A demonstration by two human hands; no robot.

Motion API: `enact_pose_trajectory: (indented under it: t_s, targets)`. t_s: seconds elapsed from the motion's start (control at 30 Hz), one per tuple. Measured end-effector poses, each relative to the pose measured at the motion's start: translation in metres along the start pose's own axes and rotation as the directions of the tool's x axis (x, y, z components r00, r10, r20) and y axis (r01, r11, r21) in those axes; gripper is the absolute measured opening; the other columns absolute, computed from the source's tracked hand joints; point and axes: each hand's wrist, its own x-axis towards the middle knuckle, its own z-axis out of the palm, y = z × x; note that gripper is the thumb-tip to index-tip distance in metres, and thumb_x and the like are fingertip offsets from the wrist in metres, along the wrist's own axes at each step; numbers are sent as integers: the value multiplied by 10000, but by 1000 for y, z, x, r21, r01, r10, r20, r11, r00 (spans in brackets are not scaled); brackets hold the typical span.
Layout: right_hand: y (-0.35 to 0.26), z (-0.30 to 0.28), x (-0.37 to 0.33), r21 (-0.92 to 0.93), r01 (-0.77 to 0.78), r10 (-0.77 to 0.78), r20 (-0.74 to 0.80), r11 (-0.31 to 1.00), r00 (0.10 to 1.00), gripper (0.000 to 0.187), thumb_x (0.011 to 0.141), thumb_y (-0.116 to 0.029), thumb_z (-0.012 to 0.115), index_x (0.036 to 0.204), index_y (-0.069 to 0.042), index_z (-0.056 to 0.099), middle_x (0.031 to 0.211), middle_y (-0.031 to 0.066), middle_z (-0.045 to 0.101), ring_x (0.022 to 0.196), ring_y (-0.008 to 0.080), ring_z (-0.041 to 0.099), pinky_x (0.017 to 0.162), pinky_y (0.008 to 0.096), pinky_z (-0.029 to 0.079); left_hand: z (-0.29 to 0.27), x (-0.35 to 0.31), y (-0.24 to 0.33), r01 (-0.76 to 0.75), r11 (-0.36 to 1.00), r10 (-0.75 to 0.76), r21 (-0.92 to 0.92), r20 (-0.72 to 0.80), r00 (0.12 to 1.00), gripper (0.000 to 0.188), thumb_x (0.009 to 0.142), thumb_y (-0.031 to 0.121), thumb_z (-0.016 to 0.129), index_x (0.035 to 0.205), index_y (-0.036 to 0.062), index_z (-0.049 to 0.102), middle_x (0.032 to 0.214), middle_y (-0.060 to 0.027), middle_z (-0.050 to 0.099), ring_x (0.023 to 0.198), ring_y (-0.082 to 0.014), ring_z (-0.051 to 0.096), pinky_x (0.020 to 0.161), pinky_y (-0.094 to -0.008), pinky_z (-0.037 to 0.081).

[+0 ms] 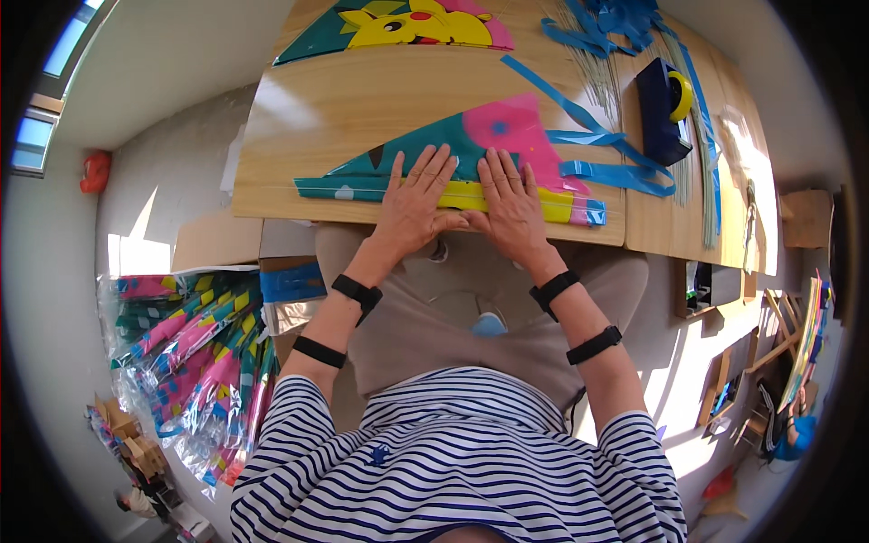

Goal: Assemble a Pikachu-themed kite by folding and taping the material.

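Here, a wooden table (389, 95) spans the upper view. To the person's left lies a heap of plastic-wrapped bundles (195, 353). A green, pink and yellow sheet (466, 156) lies flat along the table's near edge. On it press the left hand (414, 199) and right hand (510, 201), fingers straight and slightly spread, gripping nothing, thumbs nearly meeting. Rightward stand a dark blue dispenser (658, 122) and its yellow roll (681, 97).

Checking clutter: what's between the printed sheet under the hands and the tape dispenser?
Head view: loose blue strips, plus thin sticks toward the far side, lie between the printed sheet and the tape dispenser.
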Motion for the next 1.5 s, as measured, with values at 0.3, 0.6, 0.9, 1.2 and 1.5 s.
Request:
enact_pose_trajectory:
  t_s: [0.3, 0.6, 0.9, 1.2, 1.5]
  targets:
    - [8, -4, 5, 57, -18, 16, 45, 998, 999, 798, 964, -560, 565, 1525, -9, 426, 1628, 169, 362, 1535, 331, 285, 1234, 572, 194, 14, 3, -3, -29, 998, 33, -49, 70, 997, 979, 825, 669, 659, 1566, 87, 392, 1664, -88, 321, 1543, -285, 271, 1246, -578, 137]
    - [-29, 2, 92, 188, 257, -301, 268, 948, 915, 754, 1040, -572, 394, 1551, -17, 394, 1658, 167, 309, 1561, 322, 228, 1251, 569, 153, 11, 2, -1, -10, 1000, 11, -13, 68, 998, 975, 836, 674, 674, 1553, 69, 406, 1609, -125, 388, 1542, -313, 258, 1252, -585, 128]
    - [38, 17, 96, 80, 255, -266, 225, 964, 937, 750, 1043, -599, 363, 1560, -56, 393, 1668, 119, 307, 1549, 309, 266, 1226, 621, 176, 7, 6, 0, 27, 999, -21, -40, 136, 990, 994, 821, 672, 687, 1563, 80, 394, 1629, -115, 367, 1545, -284, 264, 1250, -574, 124]
    - [109, -31, 87, -209, 74, -91, -72, 975, 993, 529, 1020, -477, 551, 1345, -67, 628, 1485, 167, 537, 1414, 308, 462, 1150, 575, 339, 5, 8, 3, 14, 998, -7, -58, 125, 992, 1028, 795, 624, 735, 1591, 97, 351, 1669, -70, 318, 1555, -248, 252, 1253, -563, 121]
    - [137, -106, -30, 774, -626, 777, 452, -97, 439, 270, 939, -260, 734, 992, -1, 677, 802, 110, 733, 614, 161, 676, 521, 264, 456, 9, 6, 2, 7, 1000, -6, -11, 135, 991, 1066, 768, 594, 758, 1608, 105, 320, 1680, -67, 301, 1560, -254, 248, 1266, -527, 109]
